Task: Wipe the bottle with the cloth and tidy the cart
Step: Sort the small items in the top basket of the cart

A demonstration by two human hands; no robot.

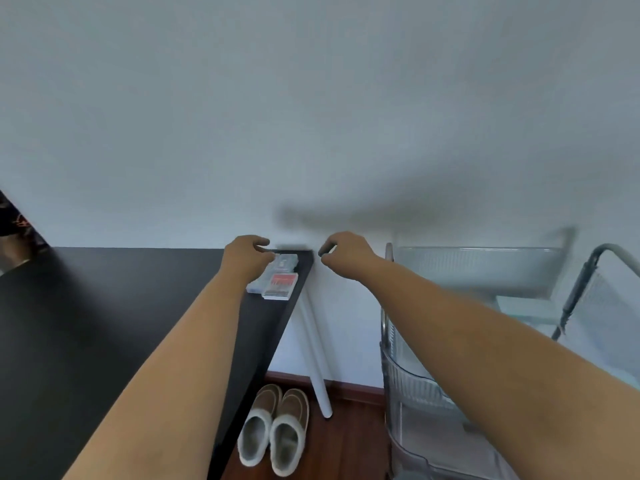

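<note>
No bottle or cloth shows in the head view. Both my arms reach forward. My left hand (247,256) hovers over the far right corner of the black table (104,323), its loosely curled fingers at the far end of two clear plastic boxes (277,278), one with a red insert. My right hand (343,254) hangs in the air just past the table's corner, fingers curled with a gap between thumb and forefinger and nothing visibly held. The translucent cart (478,251) stands to the right of my right forearm, which hides part of its tiers.
A grey metal handle (588,268) rises at the cart's right side, and a pale flat box (519,306) lies in its upper tray. A white table leg (317,358) and a pair of brown slippers (273,431) are on the wooden floor between table and cart. A white wall is ahead.
</note>
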